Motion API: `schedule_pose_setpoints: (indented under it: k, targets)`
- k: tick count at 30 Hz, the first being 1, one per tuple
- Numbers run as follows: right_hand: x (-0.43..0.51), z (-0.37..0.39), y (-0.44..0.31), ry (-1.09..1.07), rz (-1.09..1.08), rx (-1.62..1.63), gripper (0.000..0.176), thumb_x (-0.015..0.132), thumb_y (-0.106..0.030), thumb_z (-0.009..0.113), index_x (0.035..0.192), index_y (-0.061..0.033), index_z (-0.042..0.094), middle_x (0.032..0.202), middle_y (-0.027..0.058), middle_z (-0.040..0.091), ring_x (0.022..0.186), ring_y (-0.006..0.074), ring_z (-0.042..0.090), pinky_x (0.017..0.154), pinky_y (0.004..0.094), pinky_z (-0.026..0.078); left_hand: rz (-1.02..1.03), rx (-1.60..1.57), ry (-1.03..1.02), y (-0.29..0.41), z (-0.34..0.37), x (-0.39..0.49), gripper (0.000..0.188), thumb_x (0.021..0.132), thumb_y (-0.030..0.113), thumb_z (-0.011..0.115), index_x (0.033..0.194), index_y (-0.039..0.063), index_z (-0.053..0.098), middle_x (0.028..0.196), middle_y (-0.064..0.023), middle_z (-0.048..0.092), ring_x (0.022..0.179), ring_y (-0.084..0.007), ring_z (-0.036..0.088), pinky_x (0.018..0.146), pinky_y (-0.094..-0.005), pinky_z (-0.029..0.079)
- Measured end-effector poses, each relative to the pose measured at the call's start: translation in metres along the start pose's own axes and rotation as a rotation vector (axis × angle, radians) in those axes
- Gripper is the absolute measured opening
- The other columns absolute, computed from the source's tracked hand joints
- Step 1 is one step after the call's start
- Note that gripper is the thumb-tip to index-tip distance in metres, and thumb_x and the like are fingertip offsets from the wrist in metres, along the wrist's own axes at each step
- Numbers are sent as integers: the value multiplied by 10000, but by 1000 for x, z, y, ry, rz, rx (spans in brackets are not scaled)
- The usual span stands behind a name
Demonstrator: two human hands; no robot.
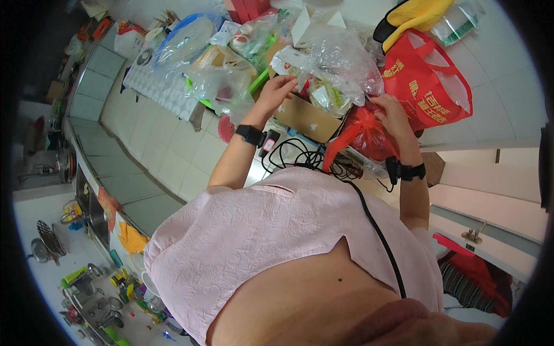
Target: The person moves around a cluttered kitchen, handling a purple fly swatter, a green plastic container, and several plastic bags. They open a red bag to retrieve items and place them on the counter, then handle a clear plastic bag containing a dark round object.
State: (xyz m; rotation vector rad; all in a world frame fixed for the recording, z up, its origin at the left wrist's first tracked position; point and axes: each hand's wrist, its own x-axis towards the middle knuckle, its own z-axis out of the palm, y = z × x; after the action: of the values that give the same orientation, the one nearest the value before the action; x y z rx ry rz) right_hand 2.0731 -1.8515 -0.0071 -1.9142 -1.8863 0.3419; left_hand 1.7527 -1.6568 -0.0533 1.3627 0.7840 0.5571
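My left hand [277, 91] is over the near left edge of a cardboard box [306, 119], its fingers bent beside white packaging [288, 60]; whether it pinches anything is not clear. My right hand [391, 113] rests at a knotted red plastic bag [368, 134], fingertips near its top and a clear plastic bag; its grip cannot be made out. Inside the cardboard box lie a clear bag with green and yellow contents [329, 97] and other packaging. A large crumpled clear plastic bag [342, 56] spreads above them.
A red shopping bag [415, 82] stands at right, a yellow and black item [407, 19] beyond it. To the left, a patterned-cloth table [160, 88] bears plastic bags and a blue basin [190, 21]. Coiled black cable [298, 158] hangs before my body. A kitchen counter [80, 147] runs along the far left.
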Motion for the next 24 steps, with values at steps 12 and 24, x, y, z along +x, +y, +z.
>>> schedule_pose_setpoints:
  k: [12,24]
  targets:
    - [114,9,-10,381,228,-135,388,796,-250,678,1122,-42,652,1036,164,669,962,344,635,843,407,502,160,178,-128,11,48,59,689,897,232,687,1468,42,351,1315,-130,533,1086,-198,593,938,-298,463]
    - [100,-57,-22,561,92,582,224,875,-114,553,1030,-8,674,865,81,698,799,131,648,732,284,506,655,32,114,68,49,34,648,761,287,820,1293,56,529,1096,-89,622,904,-169,616,812,-298,509]
